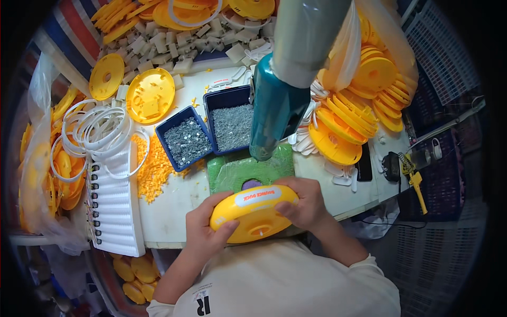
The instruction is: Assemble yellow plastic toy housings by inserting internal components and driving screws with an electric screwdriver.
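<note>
Head view shows both hands closed around a yellow plastic disc housing (254, 211) held just above the near edge of the white counter (174, 206). Left hand (203, 230) has its grip pinching the disc's left rim, thumb on top; right hand (303, 203) clasps the right rim with fingers curled over it. The disc is smooth, round and glossy, with a white label strip along its edge. Just beyond it lies a green mesh pad (248, 171), under a hanging teal power screwdriver (277, 111). Farther back sit two blue trays of small metal screws (211, 129), loose orange plastic bits (153, 169), white plastic rings (97, 129) and stacked yellow discs (359, 105).
</note>
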Motion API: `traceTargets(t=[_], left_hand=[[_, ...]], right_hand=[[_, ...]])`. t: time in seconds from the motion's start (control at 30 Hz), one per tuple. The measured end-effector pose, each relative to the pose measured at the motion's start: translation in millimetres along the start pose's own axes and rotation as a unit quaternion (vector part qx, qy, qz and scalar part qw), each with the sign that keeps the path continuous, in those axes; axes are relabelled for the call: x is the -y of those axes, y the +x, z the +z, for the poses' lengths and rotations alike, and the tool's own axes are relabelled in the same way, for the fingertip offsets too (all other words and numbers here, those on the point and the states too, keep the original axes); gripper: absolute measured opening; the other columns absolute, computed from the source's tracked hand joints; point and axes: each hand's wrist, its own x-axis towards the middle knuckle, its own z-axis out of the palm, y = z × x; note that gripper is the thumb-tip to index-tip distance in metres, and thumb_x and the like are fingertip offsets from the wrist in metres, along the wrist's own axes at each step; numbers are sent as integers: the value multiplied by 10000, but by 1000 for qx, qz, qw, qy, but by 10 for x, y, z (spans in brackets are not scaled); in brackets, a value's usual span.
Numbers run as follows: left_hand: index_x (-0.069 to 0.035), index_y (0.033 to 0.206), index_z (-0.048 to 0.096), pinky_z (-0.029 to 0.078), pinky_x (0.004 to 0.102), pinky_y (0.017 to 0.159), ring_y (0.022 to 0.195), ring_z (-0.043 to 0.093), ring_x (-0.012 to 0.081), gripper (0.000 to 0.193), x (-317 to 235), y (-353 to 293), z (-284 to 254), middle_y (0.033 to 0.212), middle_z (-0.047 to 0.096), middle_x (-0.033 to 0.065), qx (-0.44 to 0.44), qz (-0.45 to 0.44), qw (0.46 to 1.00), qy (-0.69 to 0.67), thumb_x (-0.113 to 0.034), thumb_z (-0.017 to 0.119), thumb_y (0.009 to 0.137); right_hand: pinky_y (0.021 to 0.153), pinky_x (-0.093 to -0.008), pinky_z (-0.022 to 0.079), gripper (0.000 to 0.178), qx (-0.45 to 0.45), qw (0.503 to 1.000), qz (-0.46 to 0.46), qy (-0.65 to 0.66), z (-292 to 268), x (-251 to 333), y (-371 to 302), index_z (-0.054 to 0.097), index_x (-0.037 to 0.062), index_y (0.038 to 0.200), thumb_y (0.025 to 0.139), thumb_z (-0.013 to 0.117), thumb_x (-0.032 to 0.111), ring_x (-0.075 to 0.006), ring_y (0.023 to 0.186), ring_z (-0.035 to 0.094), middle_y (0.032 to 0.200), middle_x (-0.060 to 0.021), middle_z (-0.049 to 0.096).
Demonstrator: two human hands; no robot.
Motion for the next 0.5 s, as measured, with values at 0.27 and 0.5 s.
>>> traceTargets(t=[0.27, 0.5], left_hand=[[-80, 1321, 632, 457, 481, 1087, 1333, 607, 345, 665, -363, 559, -451, 1400, 679, 82, 126, 217, 943, 219, -177, 906, 724], [-144, 1250, 662, 429, 466, 1116, 1415, 562, 209, 353, 308, 189, -334, 1481, 637, -14, 195, 251, 841, 438, -127, 666, 898]], right_hand=[[911, -433, 565, 685, 52, 961, -239, -127, -450, 244, 379, 684, 34, 1182, 790, 834, 575, -335, 1060, 746, 1179, -160, 753], [1036, -453, 532, 330, 96, 909, -258, -311, -80, -396, -284, 713, 110, 1106, 831, 814, 261, -253, 1244, 695, 1323, -99, 728]])
